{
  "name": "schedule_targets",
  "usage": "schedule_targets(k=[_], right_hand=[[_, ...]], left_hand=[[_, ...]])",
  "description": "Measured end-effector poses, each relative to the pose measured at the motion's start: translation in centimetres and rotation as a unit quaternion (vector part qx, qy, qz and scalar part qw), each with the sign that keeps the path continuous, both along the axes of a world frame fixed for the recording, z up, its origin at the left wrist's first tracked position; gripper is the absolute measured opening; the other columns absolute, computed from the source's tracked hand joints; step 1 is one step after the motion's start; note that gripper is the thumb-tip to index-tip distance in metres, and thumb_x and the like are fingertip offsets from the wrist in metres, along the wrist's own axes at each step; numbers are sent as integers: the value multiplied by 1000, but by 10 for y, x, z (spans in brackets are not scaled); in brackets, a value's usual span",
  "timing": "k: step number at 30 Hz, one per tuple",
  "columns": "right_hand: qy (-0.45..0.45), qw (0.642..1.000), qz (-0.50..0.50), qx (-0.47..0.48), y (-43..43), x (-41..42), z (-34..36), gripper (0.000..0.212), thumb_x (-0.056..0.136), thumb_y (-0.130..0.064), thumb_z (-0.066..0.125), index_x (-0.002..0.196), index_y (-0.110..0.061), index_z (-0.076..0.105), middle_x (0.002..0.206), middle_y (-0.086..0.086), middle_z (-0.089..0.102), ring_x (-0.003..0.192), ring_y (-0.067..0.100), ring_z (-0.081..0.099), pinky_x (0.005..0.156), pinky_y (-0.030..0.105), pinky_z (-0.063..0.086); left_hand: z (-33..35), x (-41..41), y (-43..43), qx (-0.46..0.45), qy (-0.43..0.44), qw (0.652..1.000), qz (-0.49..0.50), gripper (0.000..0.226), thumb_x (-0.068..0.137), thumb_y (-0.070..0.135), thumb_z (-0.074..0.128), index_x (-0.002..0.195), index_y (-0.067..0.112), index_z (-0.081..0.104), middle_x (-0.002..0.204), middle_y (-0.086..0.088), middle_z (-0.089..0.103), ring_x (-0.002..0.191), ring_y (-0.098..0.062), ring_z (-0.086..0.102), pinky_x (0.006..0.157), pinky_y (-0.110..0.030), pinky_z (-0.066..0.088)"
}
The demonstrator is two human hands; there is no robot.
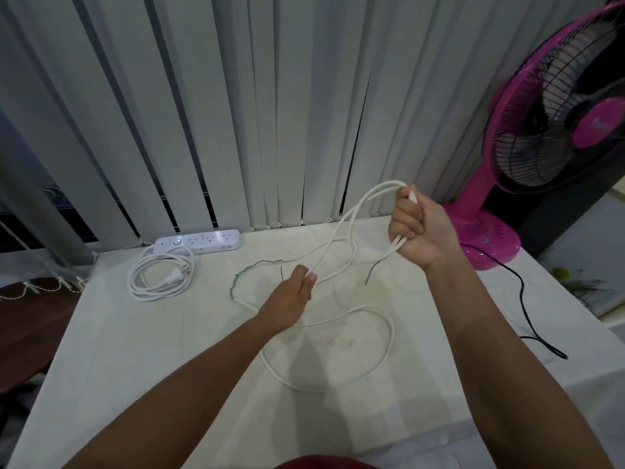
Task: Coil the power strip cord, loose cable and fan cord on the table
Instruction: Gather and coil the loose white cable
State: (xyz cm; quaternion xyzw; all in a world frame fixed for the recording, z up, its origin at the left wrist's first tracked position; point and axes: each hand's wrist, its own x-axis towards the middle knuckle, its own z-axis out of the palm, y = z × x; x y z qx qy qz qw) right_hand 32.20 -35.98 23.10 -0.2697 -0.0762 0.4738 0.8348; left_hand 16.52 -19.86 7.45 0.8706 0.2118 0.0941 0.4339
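Pale table (pixel 135 367), power strip (pixel 199 241), coiled cord (pixel 159 279), loose cable (pixel 338 384), pink fan (pixel 490 238)

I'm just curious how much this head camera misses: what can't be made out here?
- Fan: head view, right edge cuts off its grille.
- Fan cord: plug end too small and dark to tell.
- Cable: the part inside the right hand is hidden by fingers.
- Power strip: socket markings too small.

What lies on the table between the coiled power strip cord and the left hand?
In the head view, between the power strip cord and the left hand, lies the frayed, greenish end of the loose cable, curving on the bare table.
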Motion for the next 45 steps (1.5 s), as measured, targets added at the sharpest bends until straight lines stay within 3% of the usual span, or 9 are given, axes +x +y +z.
schedule_targets(k=[4, 7, 13, 19, 26, 34, 37, 41, 45], right_hand=[[-11, 993, -117, -14, -5, 15, -1, 42, 103, -36, 29, 72, -16, 48, 39, -7, 28, 29, 5, 19, 31, 16, 14], [-116, 961, -211, -138, 4, 11, -11, 42, 104, -38, 31, 75, -15, 50, 42, -8, 29, 32, 5, 21, 31, 19, 16], [-339, 867, -165, -325, 27, -6, -36, 23, 102, -28, 35, 89, -13, 48, 51, -9, 34, 44, 7, 25, 39, 19, 20], [-438, 804, -43, -400, 13, -4, -46, 19, 99, -26, 39, 99, -10, 50, 60, -3, 39, 44, 7, 32, 44, 22, 27], [-339, 868, 69, -356, -4, -16, -62, 27, 102, -28, 42, 98, -3, 54, 64, 5, 46, 50, 15, 52, 59, 32, 55], [-289, 876, 193, -334, 2, -38, -57, 39, 100, -44, 39, 94, -11, 59, 55, 0, 41, 40, 8, 27, 35, 18, 21], [-244, 898, 231, -284, 3, -39, -50, 48, 97, -54, 37, 86, -13, 60, 48, -4, 33, 35, 5, 21, 30, 15, 20], [-240, 889, 269, -282, 2, -41, -45, 47, 97, -54, 39, 83, -15, 61, 47, -6, 31, 35, 5, 22, 30, 16, 22], [-224, 881, 306, -283, -2, -42, -46, 37, 98, -43, 40, 85, -15, 59, 51, -5, 34, 39, 6, 28, 35, 17, 28]], left_hand=[[-13, -11, 6, 45, 43, 998, -30, 27, 102, 33, 31, 100, 15, 51, 92, -7, 64, 86, -28, 60, 72, -32, 42], [6, -4, 5, 129, 94, 977, -143, 31, 102, 29, 34, 124, 21, 54, 112, -7, 63, 103, -27, 58, 80, -29, 43], [68, 21, -21, 299, 70, 896, -321, 35, 102, 27, 38, 134, 27, 52, 97, -8, 52, 101, -26, 49, 82, -37, 44], [100, 28, -25, 155, -93, 959, -219, 20, 93, 26, 57, 106, 18, 70, 84, 1, 56, 79, -8, 50, 75, -23, 40], [99, 32, -11, -22, -124, 983, -131, 13, 77, 45, 71, 75, 32, 73, 65, 10, 61, 54, -1, 44, 53, -12, 33], [95, 40, 1, 83, -80, 993, -16, 37, 95, 57, 29, 91, 23, 45, 57, 6, 48, 55, -6, 49, 53, -22, 34], [90, 41, 6, 11, -35, 999, 15, 56, 94, 63, 19, 83, 19, 51, 68, 7, 55, 66, -17, 54, 62, -33, 40], [85, 43, 5, -139, 22, 989, -33, 37, 94, 51, 39, 78, 19, 48, 58, 5, 46, 48, -11, 36, 46, -23, 28], [85, 45, 4, -157, 65, 983, -64, 21, 88, 40, 51, 84, 21, 45, 62, 4, 45, 48, -11, 31, 43, -22, 22]])
